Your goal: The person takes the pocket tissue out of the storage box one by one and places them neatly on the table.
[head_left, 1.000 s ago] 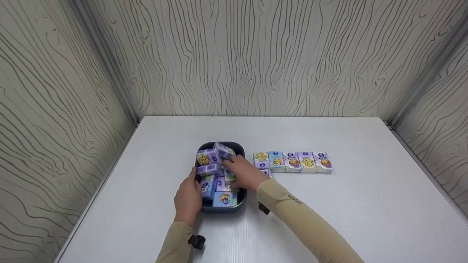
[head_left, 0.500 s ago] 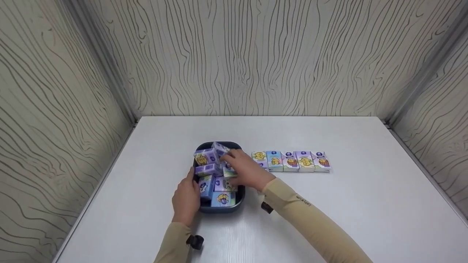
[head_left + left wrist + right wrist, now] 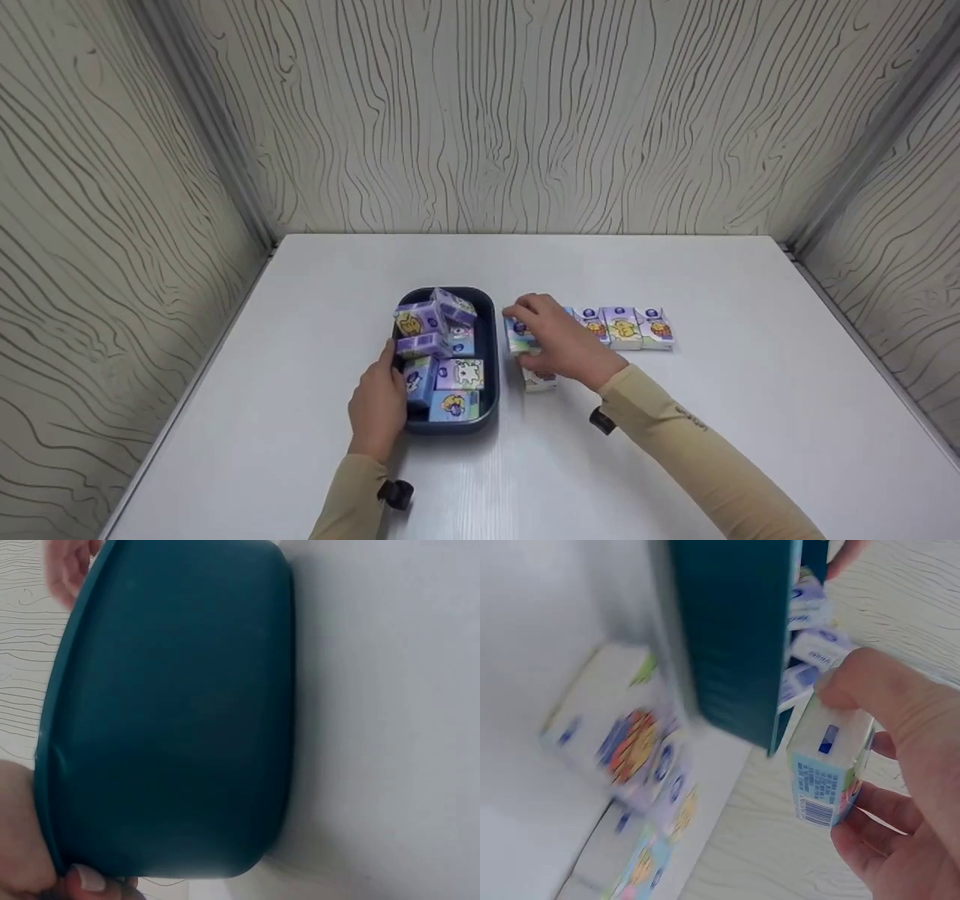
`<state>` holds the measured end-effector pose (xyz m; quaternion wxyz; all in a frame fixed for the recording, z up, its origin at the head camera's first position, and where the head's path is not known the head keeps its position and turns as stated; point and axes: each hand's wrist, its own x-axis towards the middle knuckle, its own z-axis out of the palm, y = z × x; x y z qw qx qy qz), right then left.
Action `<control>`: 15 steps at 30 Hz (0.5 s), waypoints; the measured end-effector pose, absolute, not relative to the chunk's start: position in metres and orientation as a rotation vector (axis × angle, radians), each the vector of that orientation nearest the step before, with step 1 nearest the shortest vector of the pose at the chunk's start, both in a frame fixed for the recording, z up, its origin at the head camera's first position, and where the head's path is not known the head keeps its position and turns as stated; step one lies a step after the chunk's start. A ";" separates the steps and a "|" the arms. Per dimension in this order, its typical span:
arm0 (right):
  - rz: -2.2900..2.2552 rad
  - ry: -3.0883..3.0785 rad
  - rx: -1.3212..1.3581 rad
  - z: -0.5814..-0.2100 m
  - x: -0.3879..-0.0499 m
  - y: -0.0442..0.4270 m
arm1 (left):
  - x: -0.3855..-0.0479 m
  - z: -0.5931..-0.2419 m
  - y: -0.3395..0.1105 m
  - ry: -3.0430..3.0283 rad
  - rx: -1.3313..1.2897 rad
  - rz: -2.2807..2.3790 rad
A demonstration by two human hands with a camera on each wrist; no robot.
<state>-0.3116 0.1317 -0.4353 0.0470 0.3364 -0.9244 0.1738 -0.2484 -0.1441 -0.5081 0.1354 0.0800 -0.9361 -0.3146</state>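
Observation:
A dark teal plastic bin (image 3: 454,428) stands left of the table's middle, with several small cartoon-printed tissue packs (image 3: 460,373) piled in it. My left hand (image 3: 377,412) grips its left rim, the thumb over the edge; the bin wall (image 3: 172,705) fills much of the left wrist view. Just right of the bin, my right hand (image 3: 566,337) pinches a blue-and-green tissue pack (image 3: 825,772) between thumb and fingers. In the right wrist view this pack is off the table, barcode end showing. Partly behind the hand lies a white tissue pack (image 3: 538,382).
A row of tissue packs (image 3: 622,328) lies side by side on the white table (image 3: 720,420), right of the bin; my right hand hides its left end. Wood-grain panels (image 3: 495,120) enclose the table at the back and sides.
My right hand has lifted a tissue pack out of the bin and carried it right, over the left end of the row. The left hand stays at the bin's rim.

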 end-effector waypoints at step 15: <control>0.414 -3.014 0.862 -0.454 -0.303 0.189 | -0.249 -0.507 -0.145 -2.748 0.253 -0.950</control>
